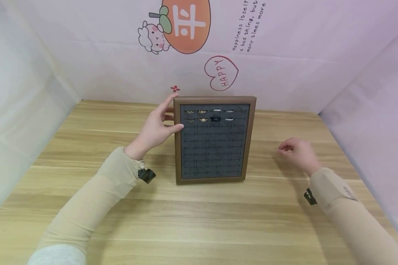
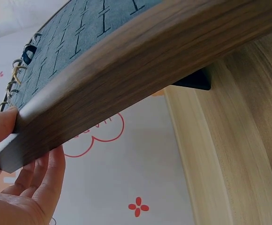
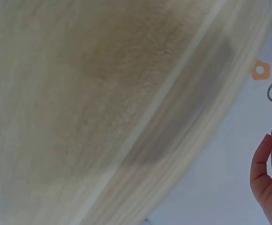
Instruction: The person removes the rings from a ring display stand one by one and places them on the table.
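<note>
A ring display board [image 1: 213,147] with a brown wooden frame and dark grey slotted padding stands tilted back on the table. My left hand [image 1: 155,127] grips its upper left edge, thumb at the front and fingers behind, as the left wrist view also shows. Several rings sit in the top two rows, among them a gold ring with a pale stone [image 1: 203,120], a wide black ring [image 1: 215,119] and a silver ring [image 1: 229,119]. Right of the board, my right hand [image 1: 300,152] pinches a thin silver ring [image 3: 269,93] between its fingertips, above the table.
The wood-grain table [image 1: 199,221] reaches to a white printed cloth backdrop [image 1: 112,70] behind the board. White cloth walls close in both sides. A dark support foot [image 2: 195,80] juts from behind the frame. Each wrist wears a black camera mount [image 1: 147,175].
</note>
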Demonstrator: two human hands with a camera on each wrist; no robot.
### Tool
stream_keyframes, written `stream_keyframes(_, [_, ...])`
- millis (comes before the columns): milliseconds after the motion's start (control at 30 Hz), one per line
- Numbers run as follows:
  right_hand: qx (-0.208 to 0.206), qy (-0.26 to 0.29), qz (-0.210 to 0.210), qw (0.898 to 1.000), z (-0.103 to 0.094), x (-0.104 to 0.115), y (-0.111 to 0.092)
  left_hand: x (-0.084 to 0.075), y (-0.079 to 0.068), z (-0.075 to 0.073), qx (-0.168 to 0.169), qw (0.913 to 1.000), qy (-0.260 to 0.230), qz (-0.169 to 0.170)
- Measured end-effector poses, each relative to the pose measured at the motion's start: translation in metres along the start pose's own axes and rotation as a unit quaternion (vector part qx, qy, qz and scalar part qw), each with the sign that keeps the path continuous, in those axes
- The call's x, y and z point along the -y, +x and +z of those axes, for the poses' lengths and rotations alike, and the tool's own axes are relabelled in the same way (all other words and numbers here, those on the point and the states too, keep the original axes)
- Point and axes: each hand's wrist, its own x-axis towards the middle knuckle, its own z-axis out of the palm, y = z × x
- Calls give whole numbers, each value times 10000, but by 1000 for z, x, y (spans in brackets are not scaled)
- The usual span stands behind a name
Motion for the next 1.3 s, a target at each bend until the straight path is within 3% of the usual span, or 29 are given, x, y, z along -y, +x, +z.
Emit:
stream_keyframes(267, [632, -124, -57, 9979, 7, 2, 3, 1, 0, 0, -7, 10000, -21, 24])
stream_keyframes(567, [698, -181, -108, 9973, 12, -3, 3, 3, 0, 0, 23, 9999, -124, -38])
stream_keyframes(1033, [1249, -213, -25, 9919, 19, -10, 5, 1, 0, 0, -12, 9999, -114, -67])
stream_keyframes(1300, [1220, -122, -122, 9924, 17, -6, 2, -1, -1, 0, -27, 9999, -98, -62])
